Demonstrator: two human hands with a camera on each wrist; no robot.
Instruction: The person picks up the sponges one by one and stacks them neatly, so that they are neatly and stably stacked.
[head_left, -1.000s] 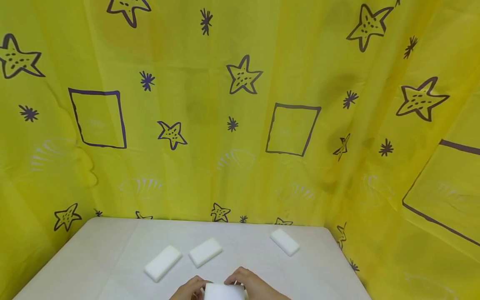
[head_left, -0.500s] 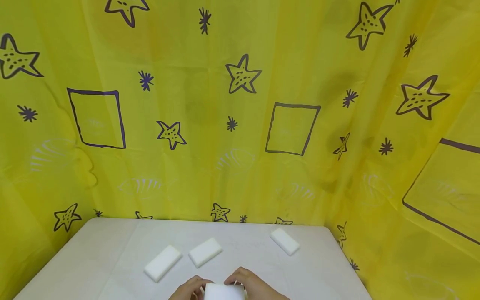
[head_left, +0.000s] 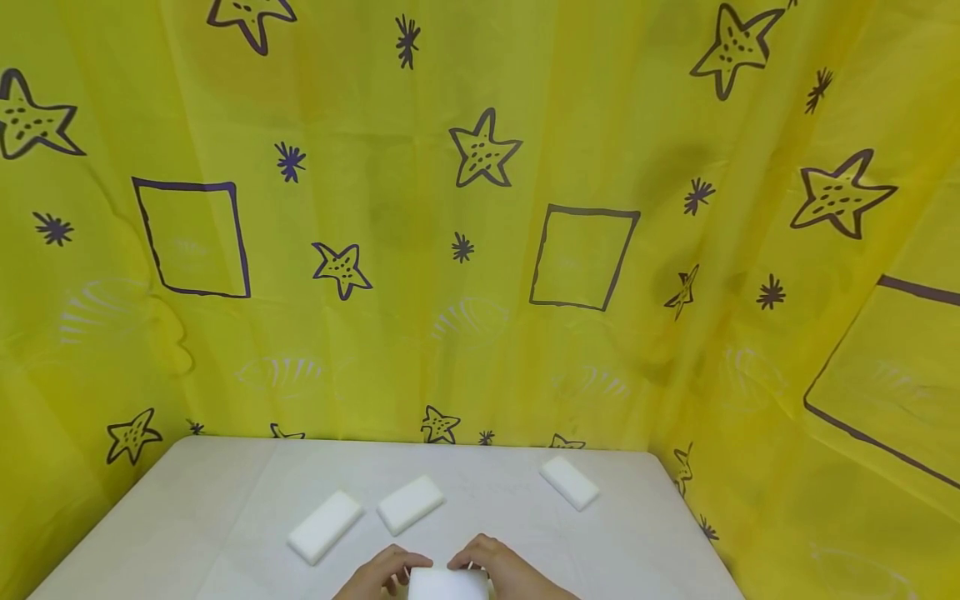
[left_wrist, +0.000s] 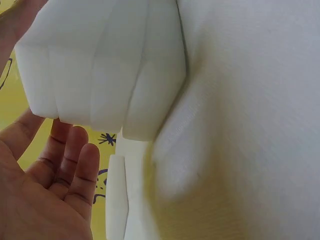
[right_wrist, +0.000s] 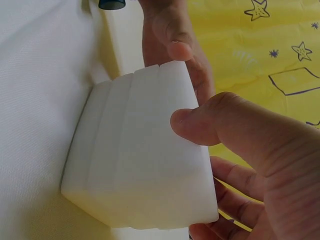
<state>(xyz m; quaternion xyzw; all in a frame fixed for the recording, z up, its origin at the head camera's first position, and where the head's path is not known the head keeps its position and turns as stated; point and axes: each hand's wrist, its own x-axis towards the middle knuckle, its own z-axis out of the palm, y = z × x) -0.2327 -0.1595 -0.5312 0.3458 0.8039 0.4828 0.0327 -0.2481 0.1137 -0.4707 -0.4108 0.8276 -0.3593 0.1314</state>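
White and smooth-sided, a four-layer stack (head_left: 448, 585) of blocks is set between the left and right edges of the desk (head_left: 187, 517), well in from its far edge. Its upper part is pinched between the thumb and fingers of the right hand (head_left: 513, 573). Its opposite end is touched near a top corner by the left hand (head_left: 377, 575), whose fingers are loosely parted; whether its thumb is pressed there cannot be told. One loose block (head_left: 326, 527) is laid towards the left edge, with a second block (head_left: 411, 504) placed just beside it. Towards the far right corner, a third block (head_left: 569, 483) is laid aslant.
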